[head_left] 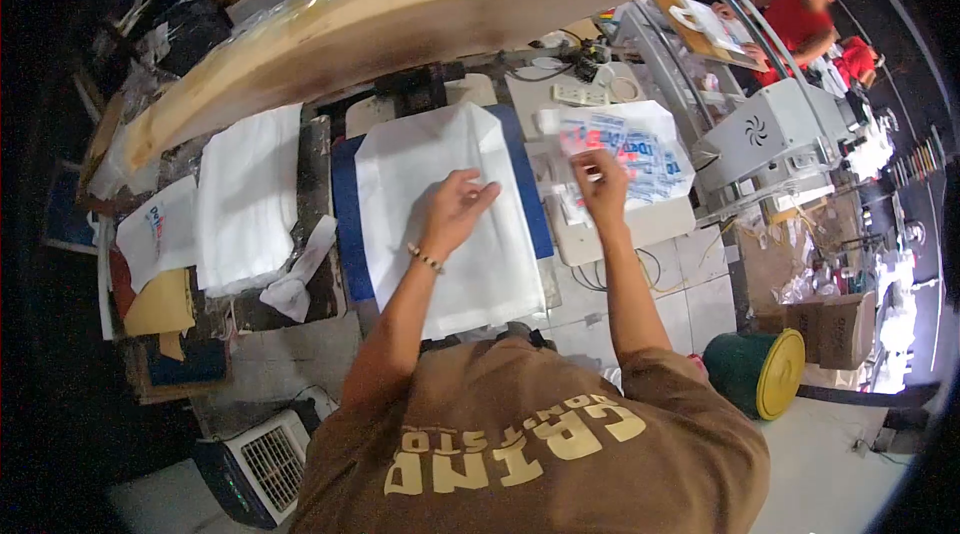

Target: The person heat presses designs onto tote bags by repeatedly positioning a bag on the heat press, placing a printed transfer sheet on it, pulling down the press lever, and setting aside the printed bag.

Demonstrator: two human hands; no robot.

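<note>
Apparently pinching printed film (588, 138) in right fingers (614, 176), with left fingers (457, 184) loosely open; probably light, floppy, so grab edges.

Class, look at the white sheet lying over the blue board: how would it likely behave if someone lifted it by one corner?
The white sheet would probably sag and flop, as creases show across it. It is likely light for its size, since its edges show hardly any thickness. It might slide across the blue board, because no clip shows at its edges.
</note>
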